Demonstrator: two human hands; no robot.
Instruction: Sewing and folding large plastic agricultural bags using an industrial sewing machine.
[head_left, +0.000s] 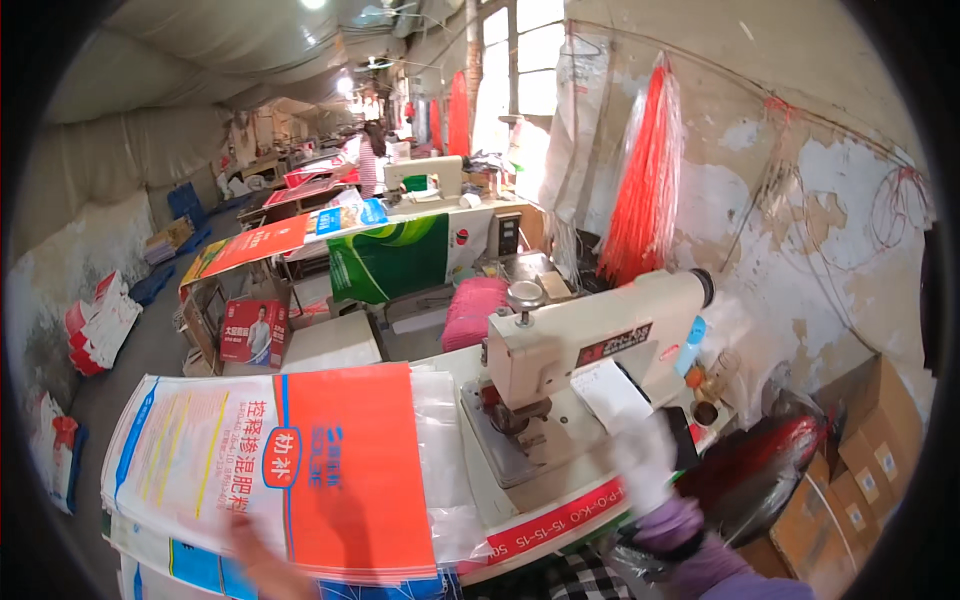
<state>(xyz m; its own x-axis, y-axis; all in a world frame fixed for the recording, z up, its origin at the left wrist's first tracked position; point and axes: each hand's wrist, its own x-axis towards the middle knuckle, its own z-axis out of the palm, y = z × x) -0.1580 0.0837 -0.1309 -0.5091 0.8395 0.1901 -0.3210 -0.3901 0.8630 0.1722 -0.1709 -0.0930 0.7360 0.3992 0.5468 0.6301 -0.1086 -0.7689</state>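
Note:
My left hand (262,562), blurred by motion, is at the near edge of a stack of printed plastic woven bags (350,470) in white and orange. Whether it touches the top bag I cannot tell. My right hand (642,462), in a pale glove below a purple sleeve, is smeared too. It is beside the bed of a cream sewing machine (590,350), just below a white sheet of paper (608,392) on the machine. Its fingers cannot be made out. The machine's needle area (515,415) lies between the bag stack and my right hand.
Cardboard boxes (815,520) and a dark plastic-wrapped bundle (760,465) stand at the right. Behind the machine are a pink bundle (475,308) and hanging red strands (648,180). Farther off, a person in a striped top (370,165) is near another sewing machine (425,180).

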